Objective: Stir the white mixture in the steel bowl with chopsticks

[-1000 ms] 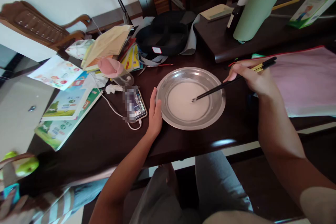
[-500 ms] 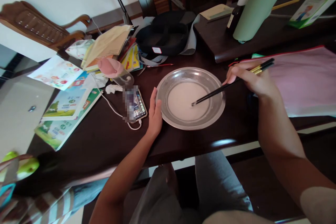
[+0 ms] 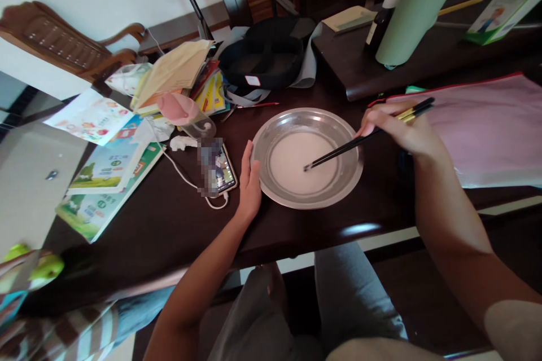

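Observation:
A round metal basin (image 3: 311, 201) with milky white liquid (image 3: 296, 158) in its bottom sits on the dark table. At its left side, my left hand (image 3: 249, 186) holds the rim, thumb by the edge and fingers along the outside. My right hand (image 3: 392, 127) is closed around a pair of black chopsticks (image 3: 345, 148) with gold bands, to the right of the basin. The chopsticks slant down across the right rim, and their tips are in the liquid near the middle.
Left of the basin lies a phone (image 3: 224, 169) with a white cable, near a pink-topped cup (image 3: 182, 110). Books (image 3: 101, 180) and a black bag (image 3: 262, 59) are beyond. A pink zip pouch (image 3: 486, 130) lies right; a green cylinder (image 3: 419, 17) stands behind. Another person's striped sleeve (image 3: 84, 327) shows lower left.
My right hand has shifted slightly left, and the chopstick tips have moved a little left in the liquid. My left hand and the basin stay in place.

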The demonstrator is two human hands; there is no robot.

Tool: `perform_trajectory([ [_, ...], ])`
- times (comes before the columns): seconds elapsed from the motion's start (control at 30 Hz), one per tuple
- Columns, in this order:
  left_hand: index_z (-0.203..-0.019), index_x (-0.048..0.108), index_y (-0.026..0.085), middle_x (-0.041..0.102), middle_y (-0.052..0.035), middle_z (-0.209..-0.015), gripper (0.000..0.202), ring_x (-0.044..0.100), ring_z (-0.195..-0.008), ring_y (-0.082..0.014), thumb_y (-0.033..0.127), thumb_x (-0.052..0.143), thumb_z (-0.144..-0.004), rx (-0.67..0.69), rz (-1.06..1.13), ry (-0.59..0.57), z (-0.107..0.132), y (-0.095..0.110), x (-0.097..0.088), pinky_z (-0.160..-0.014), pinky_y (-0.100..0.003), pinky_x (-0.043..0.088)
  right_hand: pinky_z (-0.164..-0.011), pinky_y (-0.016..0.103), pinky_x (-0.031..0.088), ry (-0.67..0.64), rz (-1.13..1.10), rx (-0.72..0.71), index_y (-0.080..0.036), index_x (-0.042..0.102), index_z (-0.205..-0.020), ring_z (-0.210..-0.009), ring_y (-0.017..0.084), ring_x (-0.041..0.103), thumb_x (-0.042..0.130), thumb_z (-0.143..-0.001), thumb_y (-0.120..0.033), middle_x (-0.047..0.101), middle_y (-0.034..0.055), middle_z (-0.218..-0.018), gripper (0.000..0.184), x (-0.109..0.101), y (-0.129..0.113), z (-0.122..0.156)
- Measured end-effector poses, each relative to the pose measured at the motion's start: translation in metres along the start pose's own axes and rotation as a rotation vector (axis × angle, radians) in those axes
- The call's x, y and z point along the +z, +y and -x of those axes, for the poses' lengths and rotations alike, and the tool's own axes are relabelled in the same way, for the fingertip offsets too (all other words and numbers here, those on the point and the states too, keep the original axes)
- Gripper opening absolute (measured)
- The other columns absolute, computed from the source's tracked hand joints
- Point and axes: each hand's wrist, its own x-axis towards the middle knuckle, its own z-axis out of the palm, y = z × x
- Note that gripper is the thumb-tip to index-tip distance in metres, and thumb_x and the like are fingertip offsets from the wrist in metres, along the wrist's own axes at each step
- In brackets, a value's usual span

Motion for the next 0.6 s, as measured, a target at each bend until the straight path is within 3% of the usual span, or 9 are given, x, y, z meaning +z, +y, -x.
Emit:
perform_trajectory([
  [0.07, -0.151, 0.043, 0.03, 0.035, -0.0033, -0.166, 0.063, 0.03, -0.155, -0.0235, 0.058, 0.052, -0.095, -0.006, -0.002, 0.0, 0.0, 0.0, 0.0, -0.129, -0.041, 0.021, -0.075, 0.031, 0.05, -0.103, 0.032, 0.013, -0.022, 0.076, -0.072, -0.078, 0.019, 0.071, 0.067, -0.089, -0.043, 0.079, 0.0037, -0.079, 0.028, 0.006, -0.001, 0.001],
  [0.13, -0.151, 0.043, 0.03, 0.035, -0.0035, -0.166, 0.063, 0.03, -0.155, -0.0238, 0.058, 0.051, -0.095, -0.009, 0.001, 0.0, 0.0, 0.0, 0.0, -0.129, -0.041, 0.021, -0.075, 0.031, 0.05, -0.117, 0.068, 0.01, -0.023, 0.077, -0.077, -0.083, 0.019, 0.071, 0.067, -0.088, -0.045, 0.08, 0.0036, -0.084, 0.027, 0.01, -0.001, 0.0],
  [0.33, -0.151, 0.043, 0.032, 0.032, -0.0034, -0.168, 0.063, 0.029, -0.155, -0.0252, 0.06, 0.051, -0.095, -0.001, 0.003, -0.01, -0.001, -0.001, 0.0, -0.129, -0.043, 0.02, -0.073, 0.034, 0.048, 0.165, 0.034, -0.014, -0.024, 0.073, -0.063, -0.068, 0.018, 0.067, 0.066, -0.089, -0.045, 0.073, 0.002, -0.067, 0.034, -0.001, 0.005, -0.003],
  [0.43, -0.151, 0.043, 0.031, 0.033, -0.0038, -0.167, 0.064, 0.029, -0.155, -0.0251, 0.059, 0.051, -0.095, -0.004, 0.007, -0.008, -0.001, -0.001, 0.0, -0.129, -0.043, 0.02, -0.071, 0.033, 0.049, 0.051, -0.021, -0.005, -0.023, 0.072, -0.061, -0.067, 0.018, 0.068, 0.066, -0.089, -0.045, 0.073, 0.0019, -0.065, 0.036, -0.002, 0.003, -0.001],
  [0.53, -0.152, 0.043, 0.03, 0.032, -0.0041, -0.168, 0.063, 0.028, -0.156, -0.0248, 0.058, 0.051, -0.095, -0.003, 0.006, -0.004, 0.0, 0.0, 0.001, -0.129, -0.042, 0.021, -0.075, 0.032, 0.05, -0.127, 0.03, 0.015, -0.023, 0.076, -0.07, -0.078, 0.019, 0.071, 0.067, -0.088, -0.045, 0.078, 0.0034, -0.078, 0.029, 0.006, -0.001, 0.001],
  [0.6, -0.151, 0.043, 0.031, 0.033, -0.0036, -0.167, 0.063, 0.028, -0.156, -0.0245, 0.058, 0.051, -0.095, -0.009, 0.003, -0.001, 0.0, 0.0, 0.002, -0.129, -0.041, 0.021, -0.077, 0.031, 0.05, -0.154, 0.064, 0.016, -0.023, 0.076, -0.076, -0.084, 0.019, 0.071, 0.067, -0.088, -0.045, 0.08, 0.004, -0.085, 0.027, 0.011, -0.003, 0.001],
])
